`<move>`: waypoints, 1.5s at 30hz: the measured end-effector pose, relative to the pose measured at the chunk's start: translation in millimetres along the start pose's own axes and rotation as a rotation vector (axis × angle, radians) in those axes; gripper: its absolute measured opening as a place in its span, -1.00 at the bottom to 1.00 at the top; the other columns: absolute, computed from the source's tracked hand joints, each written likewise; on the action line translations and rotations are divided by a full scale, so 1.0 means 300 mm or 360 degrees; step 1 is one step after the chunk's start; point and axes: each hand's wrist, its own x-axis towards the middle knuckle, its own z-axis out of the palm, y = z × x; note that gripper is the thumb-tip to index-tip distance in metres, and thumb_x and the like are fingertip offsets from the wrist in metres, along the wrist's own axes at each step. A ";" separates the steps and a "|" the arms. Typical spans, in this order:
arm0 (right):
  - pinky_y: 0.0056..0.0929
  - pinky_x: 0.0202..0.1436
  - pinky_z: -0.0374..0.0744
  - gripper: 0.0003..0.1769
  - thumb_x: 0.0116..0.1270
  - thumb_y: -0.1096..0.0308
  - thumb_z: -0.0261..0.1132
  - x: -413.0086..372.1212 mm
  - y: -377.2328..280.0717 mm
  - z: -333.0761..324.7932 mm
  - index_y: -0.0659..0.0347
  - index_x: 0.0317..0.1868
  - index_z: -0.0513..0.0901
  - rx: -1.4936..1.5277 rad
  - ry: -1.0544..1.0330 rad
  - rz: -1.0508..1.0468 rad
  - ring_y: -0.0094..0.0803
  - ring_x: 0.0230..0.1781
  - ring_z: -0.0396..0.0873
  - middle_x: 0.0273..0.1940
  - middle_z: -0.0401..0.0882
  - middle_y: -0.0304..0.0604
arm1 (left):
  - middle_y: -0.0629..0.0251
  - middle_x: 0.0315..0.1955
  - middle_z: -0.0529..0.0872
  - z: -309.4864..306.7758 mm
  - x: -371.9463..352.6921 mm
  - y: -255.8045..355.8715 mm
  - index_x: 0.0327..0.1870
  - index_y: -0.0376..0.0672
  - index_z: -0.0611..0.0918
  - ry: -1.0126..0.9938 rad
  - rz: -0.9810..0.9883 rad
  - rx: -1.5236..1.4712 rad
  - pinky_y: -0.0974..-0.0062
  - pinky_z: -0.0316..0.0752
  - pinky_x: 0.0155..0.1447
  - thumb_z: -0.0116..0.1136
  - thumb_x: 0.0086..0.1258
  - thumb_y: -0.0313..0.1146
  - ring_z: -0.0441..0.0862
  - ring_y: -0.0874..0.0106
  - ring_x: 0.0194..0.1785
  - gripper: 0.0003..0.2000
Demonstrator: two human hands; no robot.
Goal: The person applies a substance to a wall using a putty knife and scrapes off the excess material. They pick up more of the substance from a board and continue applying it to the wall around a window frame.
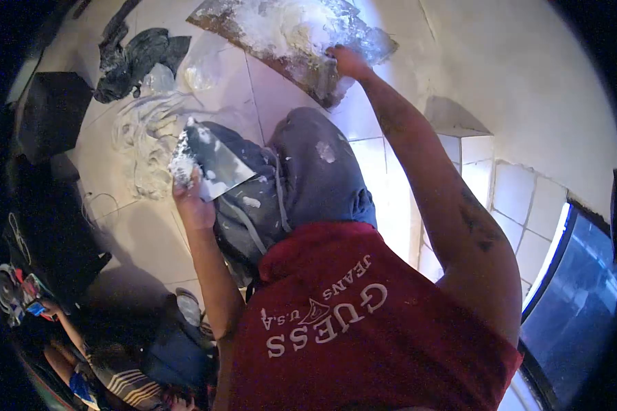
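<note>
My left hand (pixel 193 205) grips a flat plastering blade (pixel 223 168) by its edge, above my left thigh. White plaster is heaped along the blade's far side and smeared over its face. My right hand (pixel 351 63) reaches far forward over a board (pixel 230 34), its fingers curled at the near right part of the plaster. What those fingers hold, if anything, I cannot make out. Wet white plaster (pixel 301 31) covers much of the board, which lies on the tiled floor.
A whitish crumpled cloth (pixel 144 137) lies left of my knees, with dark rags (pixel 144 58) beyond it. A black box (pixel 55 113) stands far left. At lower left sits another person (pixel 123 377) holding a phone. The wall (pixel 500 82) runs along my right.
</note>
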 end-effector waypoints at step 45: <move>-0.13 -0.18 0.49 -0.73 -0.03 0.44 0.10 0.194 -0.043 0.002 0.06 -0.25 0.55 -0.0371 -0.0104 -0.0209 -0.18 -0.14 0.52 -0.16 0.54 -0.19 | 0.30 -0.16 0.55 -0.022 -0.028 -0.008 0.01 -0.20 0.43 0.0128 -0.0101 -0.0189 0.52 0.47 -0.09 -0.04 0.21 -0.66 0.53 0.47 -0.16 -0.67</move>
